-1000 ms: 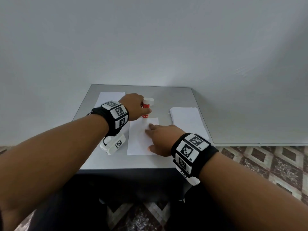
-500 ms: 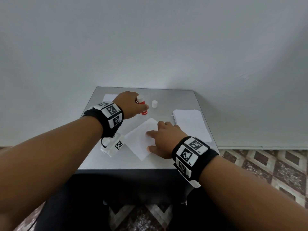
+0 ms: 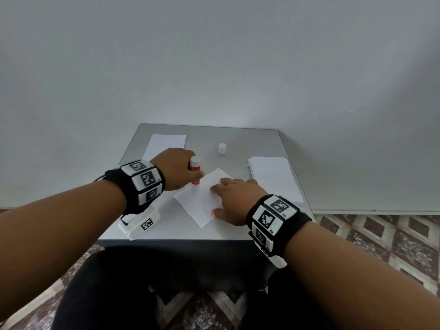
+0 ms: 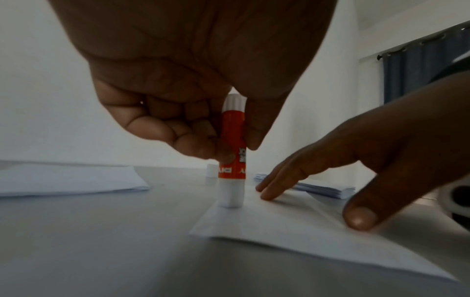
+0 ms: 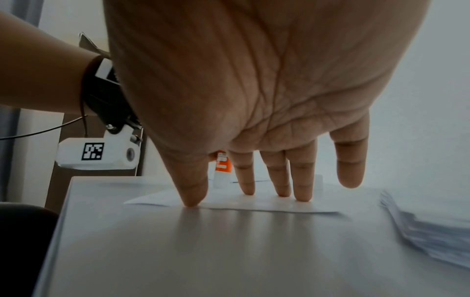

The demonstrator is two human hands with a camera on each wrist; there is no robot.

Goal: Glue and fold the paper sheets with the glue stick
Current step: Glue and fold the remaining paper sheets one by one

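A white paper sheet (image 3: 202,198) (image 4: 292,227) (image 5: 229,205) lies turned diagonally in the middle of the grey table (image 3: 250,141). My left hand (image 3: 176,170) (image 4: 203,128) grips a red and white glue stick (image 3: 195,173) (image 4: 232,152) (image 5: 222,168) upright, its lower end pressed on the sheet's left edge. My right hand (image 3: 234,198) (image 4: 356,166) (image 5: 267,160) lies flat with straight fingers pressing the sheet down. The glue stick's white cap (image 3: 222,148) (image 4: 211,170) stands alone further back.
A stack of white sheets (image 3: 273,179) (image 5: 432,227) lies at the table's right side. Another white paper (image 3: 165,145) (image 4: 66,180) rests at the back left. The wall rises just behind the table. A patterned floor (image 3: 381,246) lies to the right.
The cap came off the glue stick and now stands on the table. My right hand turned the sheet diagonal. My left hand brought the glue stick down onto the sheet's edge.
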